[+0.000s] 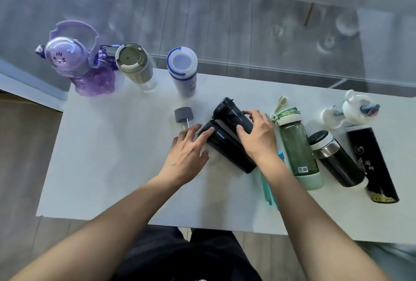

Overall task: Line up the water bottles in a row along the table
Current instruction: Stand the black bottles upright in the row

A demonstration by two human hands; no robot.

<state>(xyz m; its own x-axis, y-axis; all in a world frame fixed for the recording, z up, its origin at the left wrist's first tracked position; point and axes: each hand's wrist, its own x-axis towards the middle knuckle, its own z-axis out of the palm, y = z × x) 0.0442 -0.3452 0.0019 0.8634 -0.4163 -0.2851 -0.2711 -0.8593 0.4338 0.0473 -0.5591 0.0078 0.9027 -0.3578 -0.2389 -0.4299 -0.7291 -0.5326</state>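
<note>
near the middle of the white table (pixel 112 168), two dark bottles stand touching each other. right hand (pixel 258 136) wraps around the farther dark bottle (pixel 234 114); left hand (pixel 189 152) is spread, fingertips resting on the cap of the nearer dark bottle (pixel 227 148). best to move one at a time, gripping low on the body, and set it beside the blue-ringed bottle (pixel 183 71) (the purple bottle (pixel 74 62) and grey-lidded bottle (pixel 135 64) already stand along the far edge).

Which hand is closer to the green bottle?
Right. The right hand grips a black bottle just beside the green bottle. The left hand is farther away, beyond both black bottles.
</note>
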